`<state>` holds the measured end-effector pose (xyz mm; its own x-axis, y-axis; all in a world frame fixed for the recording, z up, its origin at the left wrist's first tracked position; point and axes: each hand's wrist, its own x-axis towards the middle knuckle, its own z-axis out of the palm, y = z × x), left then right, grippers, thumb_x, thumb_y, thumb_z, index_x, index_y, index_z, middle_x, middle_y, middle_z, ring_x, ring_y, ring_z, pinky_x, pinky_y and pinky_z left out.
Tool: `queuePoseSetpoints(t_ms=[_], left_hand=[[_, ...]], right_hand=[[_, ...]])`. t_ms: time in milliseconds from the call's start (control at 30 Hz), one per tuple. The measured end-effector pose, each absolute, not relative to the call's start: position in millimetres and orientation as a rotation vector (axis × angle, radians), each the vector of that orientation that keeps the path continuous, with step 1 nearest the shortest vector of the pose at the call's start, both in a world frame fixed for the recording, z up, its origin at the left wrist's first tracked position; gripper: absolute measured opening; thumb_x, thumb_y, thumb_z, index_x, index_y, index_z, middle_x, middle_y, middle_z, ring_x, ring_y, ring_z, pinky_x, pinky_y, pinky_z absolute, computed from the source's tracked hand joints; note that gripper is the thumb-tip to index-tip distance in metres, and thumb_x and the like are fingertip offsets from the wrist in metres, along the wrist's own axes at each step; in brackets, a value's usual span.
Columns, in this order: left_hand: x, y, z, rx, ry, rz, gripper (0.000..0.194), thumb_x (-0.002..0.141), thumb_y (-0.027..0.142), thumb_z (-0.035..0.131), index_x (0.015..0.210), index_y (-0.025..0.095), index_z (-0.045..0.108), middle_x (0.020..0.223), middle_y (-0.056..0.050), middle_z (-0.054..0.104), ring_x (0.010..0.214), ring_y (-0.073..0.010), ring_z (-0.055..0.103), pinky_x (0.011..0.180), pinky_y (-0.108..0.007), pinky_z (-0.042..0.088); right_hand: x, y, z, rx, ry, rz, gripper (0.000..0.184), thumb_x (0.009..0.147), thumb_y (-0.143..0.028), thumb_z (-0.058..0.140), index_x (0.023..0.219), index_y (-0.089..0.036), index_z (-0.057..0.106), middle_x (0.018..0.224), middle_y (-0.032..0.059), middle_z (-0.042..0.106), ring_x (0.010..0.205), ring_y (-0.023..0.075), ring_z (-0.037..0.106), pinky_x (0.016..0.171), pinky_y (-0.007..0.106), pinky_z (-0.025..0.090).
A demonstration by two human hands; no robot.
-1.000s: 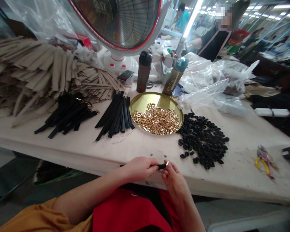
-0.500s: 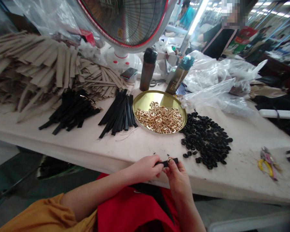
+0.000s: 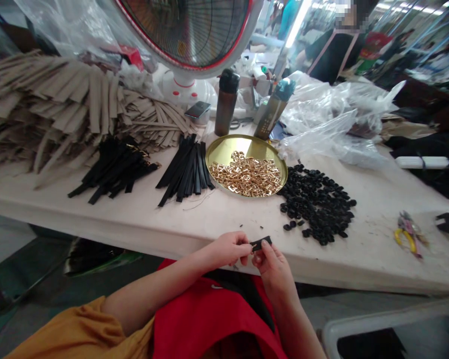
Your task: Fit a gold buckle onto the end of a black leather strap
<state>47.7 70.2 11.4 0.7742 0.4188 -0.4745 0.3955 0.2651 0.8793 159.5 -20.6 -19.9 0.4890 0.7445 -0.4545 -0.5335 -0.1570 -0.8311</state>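
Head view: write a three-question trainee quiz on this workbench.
1. True or false: the round gold metal tray holds gold buckles.
2. Which pile lies just right of the tray? A) loose black plastic loops B) beige strips C) pliers
3. Fill in: the left hand and right hand pinch a short ____ strap at the white table's near edge.

Key: 1 true; 2 A; 3 black.
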Motion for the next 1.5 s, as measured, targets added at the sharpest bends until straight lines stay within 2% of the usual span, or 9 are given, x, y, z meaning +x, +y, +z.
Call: queuePoseSetpoints(t_ms=[233, 400, 567, 733, 900, 1000, 1200, 1367, 1500], left_hand=[[44.6, 65.3, 12.8, 1.457, 0.702, 0.009, 0.011, 0.069, 0.026, 0.042, 0.072, 0.017, 0.048, 0.055, 0.006, 0.051, 0.039, -0.0049, 0.033, 0.038, -0.017, 0.026], [49.0, 61.5, 11.2, 1.725, 0.800, 0.138, 0.015, 0.070, 0.029, 0.044, 0.065, 0.017, 0.050, 0.056, 0.005, 0.051, 0.050, -0.0078, 0.042, 0.046, -0.019, 0.030], [54.1, 59.6, 8.0, 1.481, 0.780, 0.079, 0.018, 0.075, 0.035, 0.041, 0.073, 0.017, 0.045, 0.059, 0.004, 0.054, 0.042, -0.0070, 0.040, 0.040, -0.018, 0.031], [58.6, 71.6, 14.6, 1.643, 0.759, 0.144, 0.027, 0.079, 0.041, 0.040, 0.066, 0.018, 0.044, 0.053, 0.005, 0.050, 0.047, -0.0086, 0.042, 0.046, -0.019, 0.032], [73.5, 82.5, 12.0, 1.694, 0.817, 0.089, 0.029, 0.078, 0.046, 0.043, 0.067, 0.018, 0.043, 0.053, 0.005, 0.051, 0.046, -0.0096, 0.044, 0.046, -0.020, 0.031], [82.6, 86.0, 7.9, 1.728, 0.792, 0.053, 0.024, 0.079, 0.041, 0.042, 0.071, 0.018, 0.046, 0.060, 0.004, 0.054, 0.052, -0.0112, 0.050, 0.049, -0.021, 0.033], [96.7, 94.6, 0.6, 1.641, 0.768, 0.014, 0.020, 0.079, 0.035, 0.042, 0.070, 0.018, 0.045, 0.059, 0.003, 0.054, 0.058, -0.0136, 0.053, 0.055, -0.023, 0.038], [103.7, 96.2, -0.4, 1.587, 0.756, 0.080, 0.024, 0.079, 0.031, 0.042, 0.098, 0.018, 0.046, 0.068, 0.003, 0.054, 0.060, -0.0127, 0.053, 0.059, -0.023, 0.039], [97.4, 97.7, 2.2, 1.700, 0.667, 0.067, 0.024, 0.081, 0.032, 0.037, 0.092, 0.018, 0.054, 0.068, 0.002, 0.052, 0.064, -0.0124, 0.049, 0.061, -0.023, 0.037]], right_hand=[[157.0, -27.1, -15.1, -1.350, -0.274, 1.170, 0.027, 0.066, -0.043, 0.063, 0.062, -0.019, 0.052, 0.054, -0.0043, 0.048, 0.046, 0.0083, 0.039, 0.046, 0.023, 0.033], [160.1, -29.7, -13.5, -1.669, -0.649, 0.855, 0.024, 0.071, -0.042, 0.060, 0.069, -0.018, 0.055, 0.054, -0.0033, 0.050, 0.055, 0.0122, 0.045, 0.056, 0.025, 0.036], [164.2, -26.8, -13.6, -1.660, -0.751, 0.829, 0.018, 0.077, -0.037, 0.053, 0.078, -0.019, 0.055, 0.063, -0.0007, 0.054, 0.060, 0.0147, 0.049, 0.060, 0.028, 0.040], [167.5, -21.0, -13.9, -1.633, -0.923, 0.401, 0.005, 0.075, -0.026, 0.056, 0.077, -0.021, 0.057, 0.074, 0.0029, 0.056, 0.074, 0.0170, 0.053, 0.069, 0.030, 0.041], [181.0, -6.0, -25.4, -1.602, -0.716, 0.734, 0.012, 0.075, -0.031, 0.055, 0.077, -0.019, 0.054, 0.071, 0.0014, 0.058, 0.067, 0.0153, 0.054, 0.064, 0.028, 0.044], [191.7, -1.9, -36.0, -1.597, -0.626, 0.841, 0.018, 0.076, -0.034, 0.054, 0.082, -0.017, 0.055, 0.074, 0.0025, 0.061, 0.069, 0.0160, 0.056, 0.064, 0.029, 0.045], [200.2, -6.2, -41.2, -1.657, -0.760, 0.768, 0.017, 0.081, -0.032, 0.049, 0.083, -0.017, 0.056, 0.076, 0.0030, 0.061, 0.070, 0.0158, 0.056, 0.064, 0.028, 0.044], [208.6, -9.1, -26.4, -1.659, -0.998, 0.772, 0.020, 0.084, -0.030, 0.042, 0.088, -0.019, 0.058, 0.075, 0.0021, 0.060, 0.068, 0.0146, 0.054, 0.061, 0.026, 0.043], [253.5, -12.5, -21.8, -1.855, -1.091, 0.531, 0.023, 0.082, -0.035, 0.043, 0.086, -0.018, 0.059, 0.074, 0.0035, 0.061, 0.068, 0.0167, 0.055, 0.062, 0.028, 0.043]])
